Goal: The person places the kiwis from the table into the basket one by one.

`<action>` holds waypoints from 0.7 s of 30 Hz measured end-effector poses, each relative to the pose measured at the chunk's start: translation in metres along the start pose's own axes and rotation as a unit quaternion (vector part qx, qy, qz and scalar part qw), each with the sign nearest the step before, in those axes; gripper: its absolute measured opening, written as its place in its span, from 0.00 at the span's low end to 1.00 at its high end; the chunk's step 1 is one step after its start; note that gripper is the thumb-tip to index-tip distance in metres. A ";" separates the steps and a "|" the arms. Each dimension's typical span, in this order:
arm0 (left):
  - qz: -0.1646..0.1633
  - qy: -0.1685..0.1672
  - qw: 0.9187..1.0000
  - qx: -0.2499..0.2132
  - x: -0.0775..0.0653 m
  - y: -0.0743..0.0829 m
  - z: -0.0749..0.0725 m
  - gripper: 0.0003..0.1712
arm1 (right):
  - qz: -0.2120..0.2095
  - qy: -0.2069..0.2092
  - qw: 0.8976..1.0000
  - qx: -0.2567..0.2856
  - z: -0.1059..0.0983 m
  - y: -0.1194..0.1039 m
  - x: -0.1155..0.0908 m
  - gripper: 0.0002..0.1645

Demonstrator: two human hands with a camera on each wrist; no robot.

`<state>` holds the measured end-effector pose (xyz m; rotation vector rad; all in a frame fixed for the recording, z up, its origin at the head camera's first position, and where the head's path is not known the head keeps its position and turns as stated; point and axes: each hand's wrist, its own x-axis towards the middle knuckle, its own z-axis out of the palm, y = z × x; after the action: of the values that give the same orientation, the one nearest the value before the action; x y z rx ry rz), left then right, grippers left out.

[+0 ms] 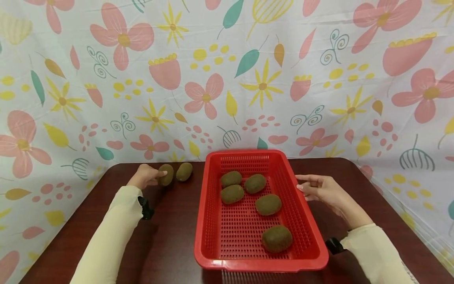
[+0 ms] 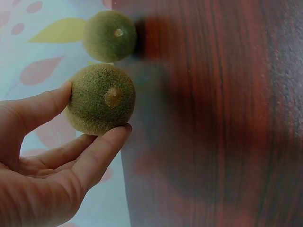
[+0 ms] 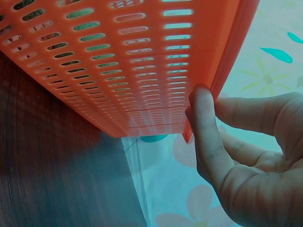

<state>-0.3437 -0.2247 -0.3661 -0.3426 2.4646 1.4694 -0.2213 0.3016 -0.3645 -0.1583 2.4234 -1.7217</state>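
My left hand [image 1: 144, 176] pinches a brown fuzzy kiwi [image 1: 166, 175] between thumb and fingers at the table's back left. In the left wrist view the thumb [image 2: 52, 104] presses one side of the kiwi [image 2: 102, 99], with fingers against the other. Just right of it lies a second kiwi [image 1: 184, 172]. A red plastic basket [image 1: 201, 221] holds several kiwis [image 1: 268, 204], lying apart or side by side on its slotted floor. At the basket's right side, my right hand [image 1: 324, 193] grips the rim, its fingertips at the lip in the right wrist view.
The dark wooden table [image 1: 173, 228] carries the basket right of its middle. Directly behind the back edge hangs a white cloth [image 1: 227, 134] printed with flowers and leaves. The basket's walls rise around the kiwis inside.
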 end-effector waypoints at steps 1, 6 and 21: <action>0.001 0.003 1.000 -0.002 0.000 0.002 0.000 0.41 | 0.000 -0.001 1.000 0.001 0.000 0.000 0.000 0.38; 0.024 -0.006 0.999 -0.022 -0.002 0.016 0.001 0.45 | -0.001 -0.004 1.000 0.003 0.000 -0.001 0.000 0.38; 0.078 -0.040 0.995 -0.041 -0.027 0.087 0.010 0.38 | -0.005 -0.007 1.000 0.008 0.000 0.000 -0.001 0.38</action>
<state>-0.3455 -0.1729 -0.2898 -0.1058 2.4214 1.6149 -0.2207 0.3020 -0.3645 -0.1794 2.4020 -1.7383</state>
